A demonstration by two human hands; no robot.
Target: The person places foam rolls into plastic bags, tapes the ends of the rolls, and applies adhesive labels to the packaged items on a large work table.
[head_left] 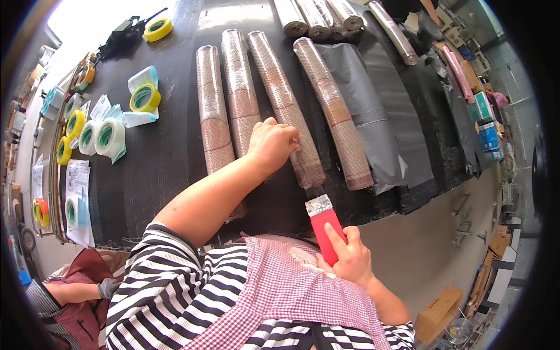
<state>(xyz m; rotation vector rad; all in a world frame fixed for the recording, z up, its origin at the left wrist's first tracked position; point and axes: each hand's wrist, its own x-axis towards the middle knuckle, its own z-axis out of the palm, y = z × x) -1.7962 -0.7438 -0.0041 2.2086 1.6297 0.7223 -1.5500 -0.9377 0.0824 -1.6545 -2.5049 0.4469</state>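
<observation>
Both hands are seen near the middle of the frame. The left hand [271, 144] is laid over a wrapped roll [286, 108] and closed loosely on it, pressing it to the table [157, 163]. The right hand [348, 256], at lower centre, is clenched around the red handle of a cutter [322, 220], whose toothed metal head is held at the near end of that roll, touching or just beside it; which cannot be told.

Most of the frame is filled by the black table. Grey sheets [379, 111] are spread across its right part. Four long rolls in clear film are laid side by side at upper centre: the held roll is the third from the left, a second roll [239, 87] just left of it, a third [211, 111] further left, a fourth [335, 111] to its right on the grey sheets. More rolls [318, 17] are stacked at the top edge. Tape rolls [102, 137], white and yellow, are gathered at left, with one yellow tape [157, 29] at upper left.
</observation>
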